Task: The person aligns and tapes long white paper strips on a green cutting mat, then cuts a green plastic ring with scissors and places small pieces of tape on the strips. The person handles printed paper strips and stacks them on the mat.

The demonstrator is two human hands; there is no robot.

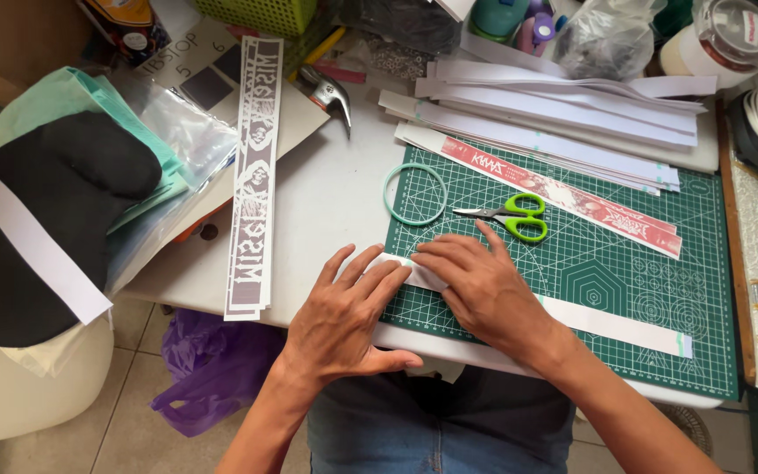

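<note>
Lower centre of frame: we see both hands flat on a long white paper strip [611, 326] lying on the green gridded cutting mat [704, 290]. The strip's long axis runs from centre-left down toward the lower right, where its end shows a pale green tab; its left end is under the hands at the mat's left edge.

Left hand [344, 320]: fingers extended, close together, pressing down on the strip's left end, thumb out to the side. Right hand [475, 285]: fingers slightly spread, flat on the strip, tips meeting the left fingertips. Neither pinches anything.

Just above the right hand: small scissors with lime-green handles [506, 215], blades pointing left. Left of those, a pale green ring [415, 193]. Upper centre: a stack of white paper strips [563, 118], a red printed strip [572, 195] beside it. Left of centre: a long cut-out black and white strip [253, 175], running top to bottom.
</note>
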